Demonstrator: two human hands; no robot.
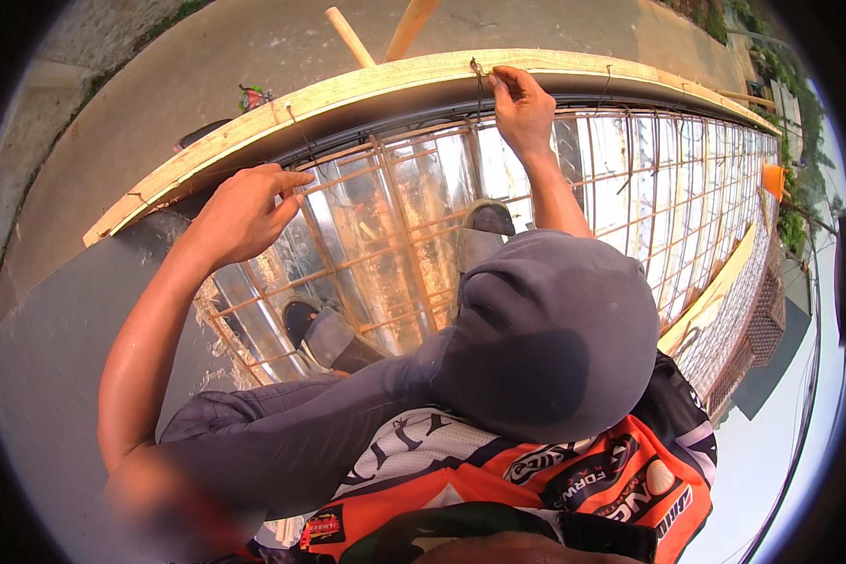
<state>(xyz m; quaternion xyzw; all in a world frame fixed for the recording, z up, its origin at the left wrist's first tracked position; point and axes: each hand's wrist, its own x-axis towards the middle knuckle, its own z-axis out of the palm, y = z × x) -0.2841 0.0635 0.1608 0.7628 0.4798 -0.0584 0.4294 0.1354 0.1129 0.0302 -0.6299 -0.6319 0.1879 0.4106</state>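
Observation:
My right hand (524,111) is at the top edge of a long pale wooden board (367,86), thumb and fingertips pinched at a dark twisted tie wire (477,68). That wire runs down the board's inner side towards the bars. My left hand (244,211) hovers over the rusty rebar mesh (348,176), near the board. Its index finger is stretched out and the thumb is apart, with nothing visible between them. Another tie wire (296,122) loops over the board just beyond that hand. Shiny corrugated metal sheet (423,183) lies beneath the mesh.
My sandalled feet (324,334) stand among the bars. More tie wires cross the board to the right. Wooden props (351,38) lean outside it, above a paved road (498,28). A grey slab (56,310) lies at left; an orange object (773,180) sits far right.

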